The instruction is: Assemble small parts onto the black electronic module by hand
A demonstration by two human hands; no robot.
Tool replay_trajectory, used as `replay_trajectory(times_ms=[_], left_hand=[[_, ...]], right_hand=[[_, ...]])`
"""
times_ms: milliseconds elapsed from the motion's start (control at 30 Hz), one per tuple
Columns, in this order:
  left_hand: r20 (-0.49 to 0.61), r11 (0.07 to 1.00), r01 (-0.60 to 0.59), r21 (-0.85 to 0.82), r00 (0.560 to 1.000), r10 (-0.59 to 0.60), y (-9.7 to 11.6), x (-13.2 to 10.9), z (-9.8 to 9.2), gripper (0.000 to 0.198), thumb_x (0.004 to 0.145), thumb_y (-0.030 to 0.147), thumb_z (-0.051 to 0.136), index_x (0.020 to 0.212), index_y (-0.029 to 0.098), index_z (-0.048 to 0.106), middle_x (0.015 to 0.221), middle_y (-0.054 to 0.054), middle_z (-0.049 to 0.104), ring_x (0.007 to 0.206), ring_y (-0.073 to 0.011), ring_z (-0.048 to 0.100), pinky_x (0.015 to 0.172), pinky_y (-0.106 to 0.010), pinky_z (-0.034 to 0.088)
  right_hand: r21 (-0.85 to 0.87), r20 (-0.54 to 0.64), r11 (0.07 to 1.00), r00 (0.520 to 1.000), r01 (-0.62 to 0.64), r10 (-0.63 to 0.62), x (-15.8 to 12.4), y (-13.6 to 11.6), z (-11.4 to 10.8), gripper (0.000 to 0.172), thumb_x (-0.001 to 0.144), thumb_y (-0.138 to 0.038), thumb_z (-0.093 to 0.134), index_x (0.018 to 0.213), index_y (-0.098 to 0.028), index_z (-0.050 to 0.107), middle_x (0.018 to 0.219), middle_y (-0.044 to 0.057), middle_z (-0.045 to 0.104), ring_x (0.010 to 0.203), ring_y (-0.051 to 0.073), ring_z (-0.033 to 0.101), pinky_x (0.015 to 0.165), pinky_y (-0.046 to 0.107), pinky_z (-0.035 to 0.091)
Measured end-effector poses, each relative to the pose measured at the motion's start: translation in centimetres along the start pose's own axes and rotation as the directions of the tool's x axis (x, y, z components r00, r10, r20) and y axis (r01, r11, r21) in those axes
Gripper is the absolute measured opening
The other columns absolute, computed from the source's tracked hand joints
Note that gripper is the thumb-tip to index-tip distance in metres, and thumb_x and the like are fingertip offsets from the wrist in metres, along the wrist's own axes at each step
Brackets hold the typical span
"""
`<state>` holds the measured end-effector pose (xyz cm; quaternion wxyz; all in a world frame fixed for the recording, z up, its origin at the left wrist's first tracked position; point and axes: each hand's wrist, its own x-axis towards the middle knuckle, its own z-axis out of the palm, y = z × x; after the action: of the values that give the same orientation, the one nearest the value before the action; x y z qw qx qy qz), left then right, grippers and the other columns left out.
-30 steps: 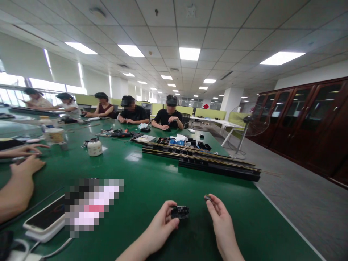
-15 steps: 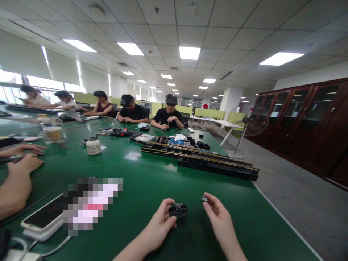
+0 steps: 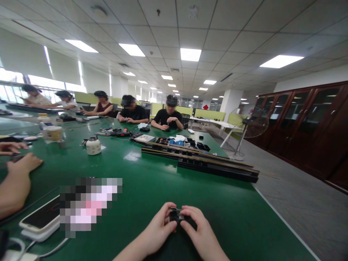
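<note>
In the lower middle of the head view, my left hand (image 3: 160, 228) is closed on a small black plastic housing (image 3: 173, 216), thumb at the near side and fingers at the far side. My right hand (image 3: 197, 226) has come against the same housing from the right, its fingers curled over the far edge and its thumb at the near edge. A small dark piece with a greyish face (image 3: 181, 217) shows between the right fingers and thumb. My fingers hide much of both parts, so whether the piece sits in the housing I cannot tell.
Long black rails with thin brass-coloured rods (image 3: 217, 168) lie ahead on the green table (image 3: 130, 224). A phone (image 3: 40, 214) on a white block with cables lies left. A co-worker's hands (image 3: 25, 163) are beyond it. A pale jar (image 3: 93, 146) stands further back.
My right hand has moved left with its small dark piece and met the black housing in my left hand. The left hand has barely moved. At far left, the co-worker's hand has shifted left.
</note>
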<state>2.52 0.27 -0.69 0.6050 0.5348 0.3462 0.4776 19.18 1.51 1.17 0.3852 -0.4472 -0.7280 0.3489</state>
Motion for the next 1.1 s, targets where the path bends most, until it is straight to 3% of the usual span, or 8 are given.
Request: replay_trajectory(times_ms=[100, 567, 1100], left_hand=[[-0.011, 1.000, 0.011, 0.012, 1.000, -0.011, 0.0, 0.0, 0.1, 0.032, 0.069, 0.016, 0.054, 0.098, 0.019, 0.040, 0.087, -0.002, 0.053, 0.071, -0.0133, 0.050, 0.064, -0.029, 0.040], [-0.007, 0.999, 0.010, 0.043, 1.000, -0.010, -0.4, 0.0, 0.1, 0.031, 0.071, 0.018, 0.055, 0.099, 0.020, 0.042, 0.087, -0.003, 0.054, 0.072, -0.0137, 0.050, 0.064, -0.029, 0.040], [-0.007, 0.998, 0.028, 0.050, 1.000, -0.028, 0.0, -0.1, 0.3, 0.029, 0.071, 0.017, 0.055, 0.097, 0.020, 0.042, 0.089, -0.002, 0.056, 0.073, -0.0128, 0.051, 0.065, -0.028, 0.041]], right_hand=[[-0.055, 0.062, 0.998, 0.998, -0.020, 0.023, 0.0, 0.2, 0.0, 0.017, 0.074, -0.030, 0.058, 0.089, -0.024, 0.064, 0.109, 0.006, 0.061, 0.108, 0.022, 0.051, 0.097, 0.037, 0.035], [-0.157, 0.107, 0.988, 0.994, 0.004, 0.013, -0.4, -0.8, -0.6, 0.015, 0.076, -0.025, 0.051, 0.088, -0.023, 0.061, 0.107, 0.004, 0.060, 0.106, 0.020, 0.051, 0.094, 0.033, 0.035], [-0.100, 0.113, 0.995, 0.993, 0.027, -0.016, -0.6, -1.2, -0.6, 0.015, 0.077, -0.024, 0.051, 0.087, -0.026, 0.061, 0.108, 0.002, 0.060, 0.107, 0.021, 0.050, 0.093, 0.034, 0.036]])
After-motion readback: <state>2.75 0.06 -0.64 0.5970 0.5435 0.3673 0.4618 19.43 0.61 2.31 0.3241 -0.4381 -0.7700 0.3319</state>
